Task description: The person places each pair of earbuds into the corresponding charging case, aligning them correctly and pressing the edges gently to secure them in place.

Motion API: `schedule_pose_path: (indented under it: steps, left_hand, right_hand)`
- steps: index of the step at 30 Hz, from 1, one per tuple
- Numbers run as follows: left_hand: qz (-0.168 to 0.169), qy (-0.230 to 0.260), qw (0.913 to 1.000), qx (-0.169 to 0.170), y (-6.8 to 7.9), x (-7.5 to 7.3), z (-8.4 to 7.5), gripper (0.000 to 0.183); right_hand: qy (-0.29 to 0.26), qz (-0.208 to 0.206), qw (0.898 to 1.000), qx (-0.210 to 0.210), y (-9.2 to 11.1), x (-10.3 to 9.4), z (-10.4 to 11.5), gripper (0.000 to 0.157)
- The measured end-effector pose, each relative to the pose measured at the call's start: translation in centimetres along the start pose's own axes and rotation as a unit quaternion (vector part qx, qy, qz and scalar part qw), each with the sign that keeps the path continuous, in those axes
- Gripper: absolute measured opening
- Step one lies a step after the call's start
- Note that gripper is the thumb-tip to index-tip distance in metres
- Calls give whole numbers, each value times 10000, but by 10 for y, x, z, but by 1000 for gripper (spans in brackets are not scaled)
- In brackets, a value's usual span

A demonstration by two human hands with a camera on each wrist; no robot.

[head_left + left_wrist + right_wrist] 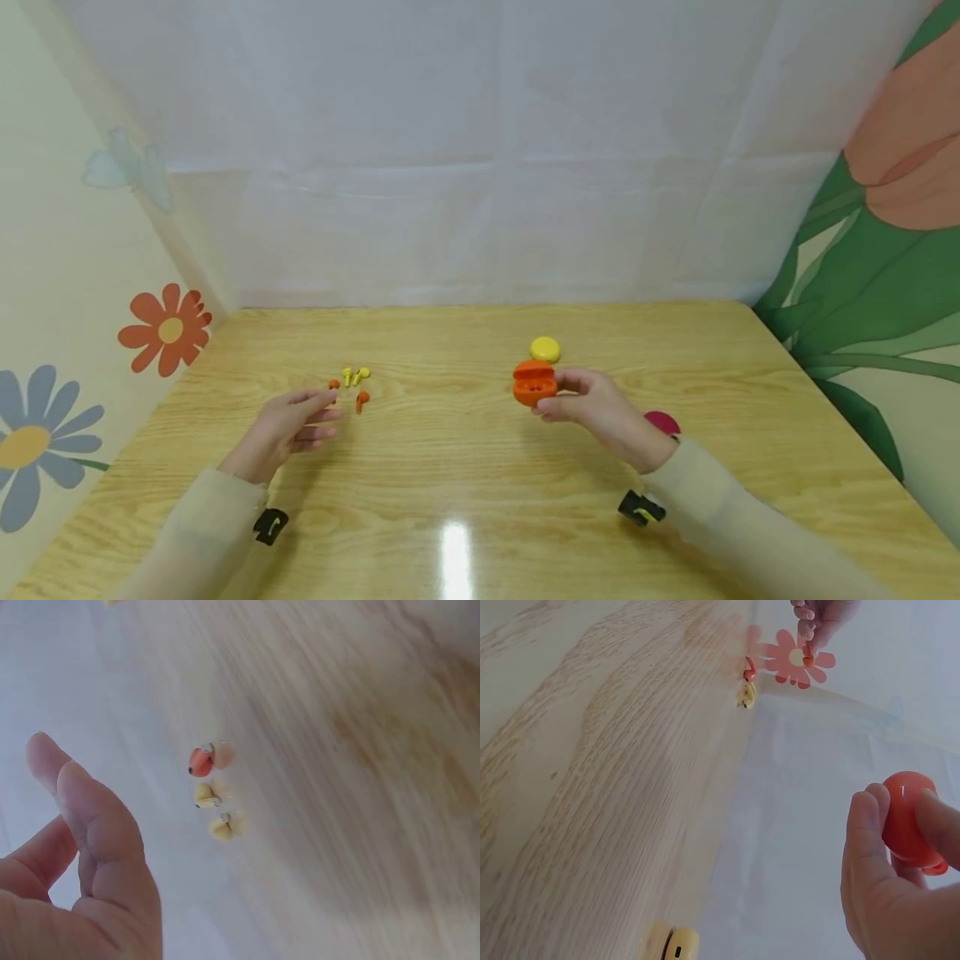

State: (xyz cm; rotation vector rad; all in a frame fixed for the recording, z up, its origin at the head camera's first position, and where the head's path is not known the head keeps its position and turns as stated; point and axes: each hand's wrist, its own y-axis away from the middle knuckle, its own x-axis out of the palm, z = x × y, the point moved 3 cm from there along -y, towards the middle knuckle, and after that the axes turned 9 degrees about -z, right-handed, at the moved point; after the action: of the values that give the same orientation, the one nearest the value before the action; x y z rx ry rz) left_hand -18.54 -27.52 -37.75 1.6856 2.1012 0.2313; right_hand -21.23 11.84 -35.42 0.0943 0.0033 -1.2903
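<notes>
My right hand (600,412) grips an orange earbud case (535,392) above the table, its lid raised and its inside facing me. In the right wrist view the rounded back of this case (909,817) shows between thumb and fingers. On the left, my left hand (288,429) pinches an orange earbud (333,385) between thumb and fingertip; the right wrist view shows that earbud (808,656) off the table. Another orange earbud (362,400) lies just right of the fingers. Two yellow earbuds (356,377) lie right behind it.
A closed yellow case (545,349) sits on the wooden table (442,467) behind the orange one. Partly hidden by the right wrist is a dark red round case (663,422). White sheeting (480,208) hangs along the table's far edge, with flower-printed cloth at both sides.
</notes>
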Motion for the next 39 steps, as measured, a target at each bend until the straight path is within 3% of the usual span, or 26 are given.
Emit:
schedule_pose_path:
  steps: [16,23,30,39]
  left_hand:
    - [0,106,9996,268,22,21,-7,39]
    - [-159,71,9985,514,32,33,-9,36]
    - [-381,226,9979,474,42,47,-12,37]
    - [-503,412,9956,670,57,68,-23,36]
  right_hand:
    - [-78,10,10000,-10,-1,2,-1,27]
    - [-45,13,10000,-22,1,3,-1,28]
    - [-85,-61,9999,101,0,8,1,25]
    - [-31,-58,9999,124,0,13,0,27]
